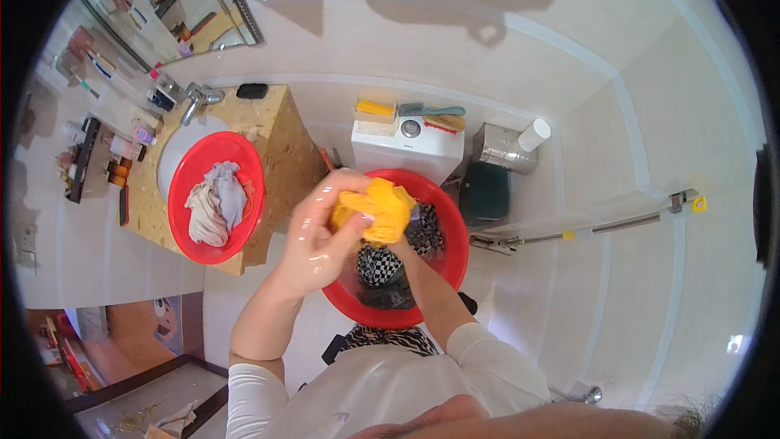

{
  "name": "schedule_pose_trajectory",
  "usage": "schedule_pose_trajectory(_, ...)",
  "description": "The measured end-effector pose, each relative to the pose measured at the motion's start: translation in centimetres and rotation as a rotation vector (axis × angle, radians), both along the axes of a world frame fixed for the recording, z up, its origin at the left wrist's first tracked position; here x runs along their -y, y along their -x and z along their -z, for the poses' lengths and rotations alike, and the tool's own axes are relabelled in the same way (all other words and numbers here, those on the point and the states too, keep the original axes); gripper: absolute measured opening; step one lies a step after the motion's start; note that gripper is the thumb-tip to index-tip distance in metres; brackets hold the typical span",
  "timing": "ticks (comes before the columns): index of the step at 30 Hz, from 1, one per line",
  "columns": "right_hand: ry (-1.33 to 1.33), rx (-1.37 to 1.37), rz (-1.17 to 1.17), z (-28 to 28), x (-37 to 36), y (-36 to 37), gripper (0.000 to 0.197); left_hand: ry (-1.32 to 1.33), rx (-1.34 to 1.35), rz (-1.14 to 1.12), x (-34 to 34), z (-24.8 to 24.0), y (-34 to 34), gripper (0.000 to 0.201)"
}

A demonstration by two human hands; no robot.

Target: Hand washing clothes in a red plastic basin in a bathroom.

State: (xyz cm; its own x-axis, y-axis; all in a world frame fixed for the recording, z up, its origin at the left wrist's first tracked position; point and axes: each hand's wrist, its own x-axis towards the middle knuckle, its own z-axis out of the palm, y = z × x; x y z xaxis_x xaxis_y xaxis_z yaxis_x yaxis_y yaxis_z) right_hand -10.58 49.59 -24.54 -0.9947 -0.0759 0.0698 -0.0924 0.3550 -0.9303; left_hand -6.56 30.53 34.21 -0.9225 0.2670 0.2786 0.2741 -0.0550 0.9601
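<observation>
A bunched wet yellow cloth (383, 210) is in my left hand (315, 232), whose thumb and fingers close around its left side. The skin of that hand shines with water. My right hand (397, 247) reaches up behind the same cloth; only its wrist edge shows, and its fingers are hidden. Both hands are above a large red basin (457, 264). Inside the basin lie wet dark clothes, among them a black-and-white checked piece (379, 267) and a black-and-white patterned cloth (426, 234).
Left, a smaller red basin (258, 171) with pale clothes rests over the sink on a stone-patterned counter (284, 146). Behind the large basin stands a white toilet tank (398, 151) carrying brushes. A dark green bin (485, 193) is right of it; a metal rail (626, 223) runs along the right wall.
</observation>
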Motion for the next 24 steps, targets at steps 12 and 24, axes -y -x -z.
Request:
schedule_pose_trajectory(12, -0.356, -0.131, -0.258, -18.6, 1.3, 3.0, 0.093, 0.046, 0.093, -0.135, 2.5, -0.5, 1.6, 0.026)
schedule_pose_trajectory(24, -0.320, 0.445, -0.239, -20.2, -2.3, 3.6, 0.048, 0.597, 0.267, -0.023, 7.4, 24.0, 6.1, 0.037)
